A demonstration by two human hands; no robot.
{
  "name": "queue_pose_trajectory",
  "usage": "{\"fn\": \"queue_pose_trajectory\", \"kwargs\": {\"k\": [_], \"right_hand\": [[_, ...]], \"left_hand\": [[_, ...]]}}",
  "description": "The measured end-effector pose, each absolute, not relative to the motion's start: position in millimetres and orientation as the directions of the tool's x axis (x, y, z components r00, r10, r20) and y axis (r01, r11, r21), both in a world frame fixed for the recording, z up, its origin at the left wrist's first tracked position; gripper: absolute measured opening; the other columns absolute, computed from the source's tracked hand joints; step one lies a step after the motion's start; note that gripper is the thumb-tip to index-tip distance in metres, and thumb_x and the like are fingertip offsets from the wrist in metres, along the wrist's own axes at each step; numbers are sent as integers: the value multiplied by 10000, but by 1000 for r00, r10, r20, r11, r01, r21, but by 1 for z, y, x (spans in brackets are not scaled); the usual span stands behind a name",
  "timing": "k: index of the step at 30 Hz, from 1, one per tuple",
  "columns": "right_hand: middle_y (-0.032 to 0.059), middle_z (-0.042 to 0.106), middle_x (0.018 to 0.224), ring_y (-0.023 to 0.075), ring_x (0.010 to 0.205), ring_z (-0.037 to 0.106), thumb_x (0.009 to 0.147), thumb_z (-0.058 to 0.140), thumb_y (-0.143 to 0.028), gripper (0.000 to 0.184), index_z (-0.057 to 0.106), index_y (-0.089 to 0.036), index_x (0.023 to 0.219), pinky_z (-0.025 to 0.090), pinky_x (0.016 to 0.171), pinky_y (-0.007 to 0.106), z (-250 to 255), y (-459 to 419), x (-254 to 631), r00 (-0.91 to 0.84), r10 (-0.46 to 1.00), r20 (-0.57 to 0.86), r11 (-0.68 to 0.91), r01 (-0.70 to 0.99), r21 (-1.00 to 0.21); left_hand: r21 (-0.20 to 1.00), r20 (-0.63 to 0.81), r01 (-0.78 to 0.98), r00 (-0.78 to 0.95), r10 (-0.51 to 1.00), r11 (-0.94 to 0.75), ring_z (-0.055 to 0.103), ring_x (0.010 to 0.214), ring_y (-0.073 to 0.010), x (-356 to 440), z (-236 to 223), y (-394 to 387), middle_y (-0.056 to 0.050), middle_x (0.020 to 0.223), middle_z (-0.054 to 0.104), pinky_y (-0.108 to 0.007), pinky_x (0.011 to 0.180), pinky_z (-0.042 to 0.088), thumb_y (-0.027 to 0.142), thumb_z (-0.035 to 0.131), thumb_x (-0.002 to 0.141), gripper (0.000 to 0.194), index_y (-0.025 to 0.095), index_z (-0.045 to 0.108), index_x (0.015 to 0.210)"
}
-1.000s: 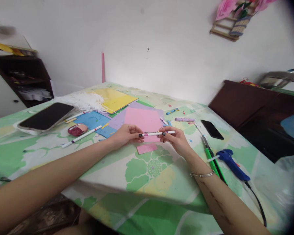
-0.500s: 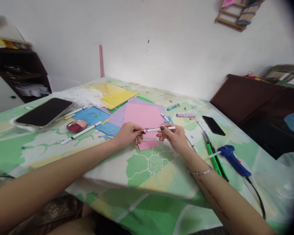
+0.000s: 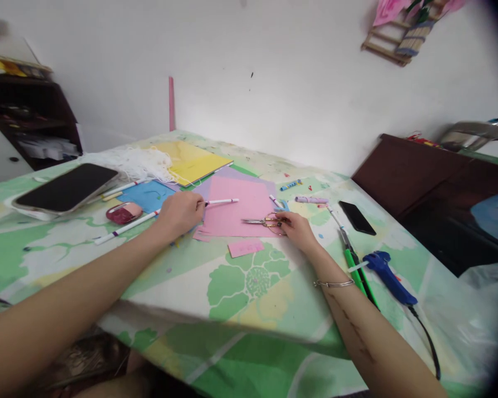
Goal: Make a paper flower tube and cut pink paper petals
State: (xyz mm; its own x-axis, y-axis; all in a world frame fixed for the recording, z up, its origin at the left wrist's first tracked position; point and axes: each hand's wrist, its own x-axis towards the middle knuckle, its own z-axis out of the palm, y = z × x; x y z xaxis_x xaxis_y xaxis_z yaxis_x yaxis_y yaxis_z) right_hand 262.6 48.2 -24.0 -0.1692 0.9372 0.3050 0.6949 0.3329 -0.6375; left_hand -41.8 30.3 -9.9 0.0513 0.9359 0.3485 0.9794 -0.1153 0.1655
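Observation:
My left hand (image 3: 185,210) is closed on one end of a thin white stick with purple bands (image 3: 224,202), which points right over a pink sheet of paper (image 3: 240,193). The fingers of my right hand (image 3: 296,228) grip the handles of small gold-handled scissors (image 3: 255,221). The blades point left above the lower part of the pink sheet, a short way from the stick. Just below that sheet lies a small pink paper piece (image 3: 246,247). My left hand partly covers blue paper (image 3: 145,193).
Left stand a large phone (image 3: 68,188), a dark red case (image 3: 123,212) and another banded stick (image 3: 126,228). White string (image 3: 128,163) lies by a yellow folder (image 3: 195,160). On the right are a green cutter (image 3: 354,271), a blue glue gun (image 3: 392,279) and a black phone (image 3: 357,217).
My hands have moved apart. My left hand has carried the stick left and away from my right hand, where the scissors now show plainly.

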Motion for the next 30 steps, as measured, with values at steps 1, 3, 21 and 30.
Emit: {"fn": "queue_pose_trajectory", "kwargs": {"k": [1, 3, 21, 30], "right_hand": [[74, 707, 922, 218, 876, 640, 741, 536, -66, 246, 687, -176, 902, 464, 791, 335, -24, 50, 265, -200, 930, 310, 347, 758, -553], [66, 708, 898, 207, 849, 637, 753, 554, -103, 201, 695, -180, 875, 451, 762, 306, -23, 50, 267, -255, 920, 298, 373, 806, -459], [66, 678, 767, 191, 689, 611, 643, 657, -313, 352, 589, -146, 946, 348, 537, 246, 3, 14, 245, -124, 989, 86, 145, 934, -327], [-14, 625, 623, 136, 557, 574, 649, 660, -233, 586, 488, -141, 1202, 408, 532, 249, -2, 16, 258, -128, 990, -64, 29, 616, -787]], "left_hand": [[126, 328, 990, 21, 945, -66, 622, 863, -308, -45, -10, 31, -145, 945, 664, -356, 640, 421, 277, 436, 848, 276, 155, 683, 849], [87, 339, 996, -9, 941, -22, 593, 931, -324, -44, -11, 28, -179, 1072, 605, -364, 645, 422, 287, 448, 847, 273, 138, 651, 952], [573, -1, 727, 463, 887, -379, 505, 652, -166, 25, -14, -3, -2, 681, 558, -257, 553, 311, 294, 624, 645, 163, 182, 508, 670], [971, 37, 207, 364, 931, -120, 535, 569, -122, 18, -18, 0, 28, 637, 577, -245, 560, 387, 234, 667, 628, 234, 182, 465, 732]]}}
